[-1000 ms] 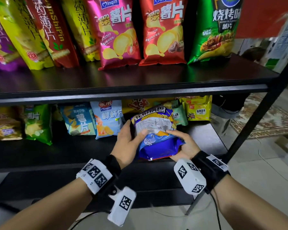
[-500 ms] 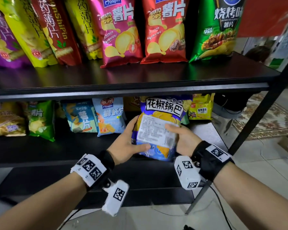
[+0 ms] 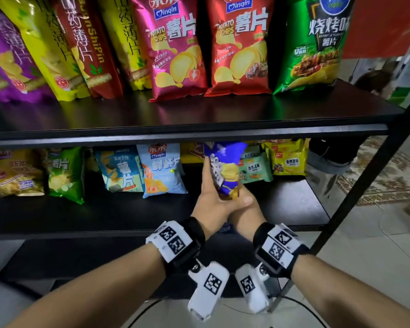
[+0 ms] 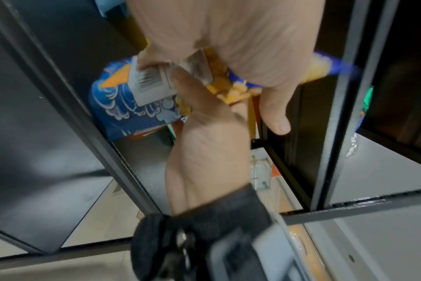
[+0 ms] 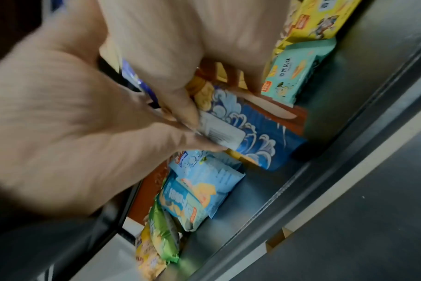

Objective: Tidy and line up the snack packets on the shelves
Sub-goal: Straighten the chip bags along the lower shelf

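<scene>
Fingers of both hands, left hand (image 3: 213, 200) and right hand (image 3: 245, 215), pinch the upright blue packet (image 3: 225, 166) with a white barcode label.

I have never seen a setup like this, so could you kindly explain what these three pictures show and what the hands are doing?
No machine here: a person wears cameras on the head and both wrists. The head view looks down at black shelves; the other two look along each hand. The left hand and right hand together grip a blue snack packet above the lower shelf, between a light blue packet and a green packet. Tall chip bags stand on the upper shelf.
</scene>
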A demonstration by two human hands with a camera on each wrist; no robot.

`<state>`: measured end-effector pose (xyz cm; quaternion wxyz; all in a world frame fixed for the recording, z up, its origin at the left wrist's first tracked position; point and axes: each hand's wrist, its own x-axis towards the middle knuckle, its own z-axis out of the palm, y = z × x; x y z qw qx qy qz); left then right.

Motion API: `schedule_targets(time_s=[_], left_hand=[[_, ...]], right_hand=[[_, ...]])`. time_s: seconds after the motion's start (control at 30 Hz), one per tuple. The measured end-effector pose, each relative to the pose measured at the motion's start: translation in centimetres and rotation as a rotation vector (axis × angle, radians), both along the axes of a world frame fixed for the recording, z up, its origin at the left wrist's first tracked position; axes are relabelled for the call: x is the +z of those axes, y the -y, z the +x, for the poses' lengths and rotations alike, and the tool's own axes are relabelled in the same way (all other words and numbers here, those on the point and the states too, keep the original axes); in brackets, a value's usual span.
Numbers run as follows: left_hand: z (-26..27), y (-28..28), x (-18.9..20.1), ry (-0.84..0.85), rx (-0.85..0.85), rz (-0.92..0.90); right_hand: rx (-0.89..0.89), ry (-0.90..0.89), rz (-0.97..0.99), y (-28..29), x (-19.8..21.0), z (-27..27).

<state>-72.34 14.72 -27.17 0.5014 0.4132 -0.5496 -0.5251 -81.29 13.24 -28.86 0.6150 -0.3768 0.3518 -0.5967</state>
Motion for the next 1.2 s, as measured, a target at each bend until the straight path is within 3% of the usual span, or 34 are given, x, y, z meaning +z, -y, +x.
schedule_targets(time_s=[0.03,0.07,0.17,0.2,0.33,0.43,0.57,0.77,0.83,0.93,1.1,1.2], left_hand=[[-0.2,0.3,0.2,-0.021,0.066,-0.003],[-0.3,0.6,0.2,-0.049,0.133,0.01],[0.4,1.7,-0.1,-0.152,0.281,0.066],[0.9,2.2,-0.1,-0.173,0.324,0.095],[3.1,4.4,-0.3,-0.128,0.493,0.219],[4.3,5.5,-0.4,-0.093,0.48,0.217],[5.7,6.6,-0.2,-0.13,0.379,0.192],[6.5,7.3,-0.6,0.002,0.115,0.145],[6.7,7.7,-0.9,0.027,0.119,0.13],[7.9,8.6,-1.2,0.089,0.238,0.049],[12.2,9.8,-2.1,0.197,0.747,-0.073],[14.0,10.8,-2.5,0.292,0.809,-0.057]], right_hand=[[0.043,-0.023,-0.053,-0.2,0.1,0.1],[0.071,-0.187,-0.137,-0.5,0.0,-0.1],[0.152,-1.017,-0.318,-0.5,-1.2,-1.4],[0.16,-1.112,-0.361,-0.3,-1.5,-1.9],[0.275,-0.903,-0.329,-0.3,-2.6,-2.4],[0.164,-0.808,-0.241,0.4,-3.0,-2.5],[0.007,-0.813,-0.052,3.0,-2.8,-3.9],[0.192,-0.623,-0.059,7.2,-1.7,-3.4],[0.189,-0.601,-0.004,8.1,-1.8,-2.9],[0.108,-0.601,0.09,9.3,-1.8,-2.6],[-0.304,-0.624,0.129,11.9,-1.3,-2.7],[-0.362,-0.644,0.093,13.9,-1.0,-2.0]])
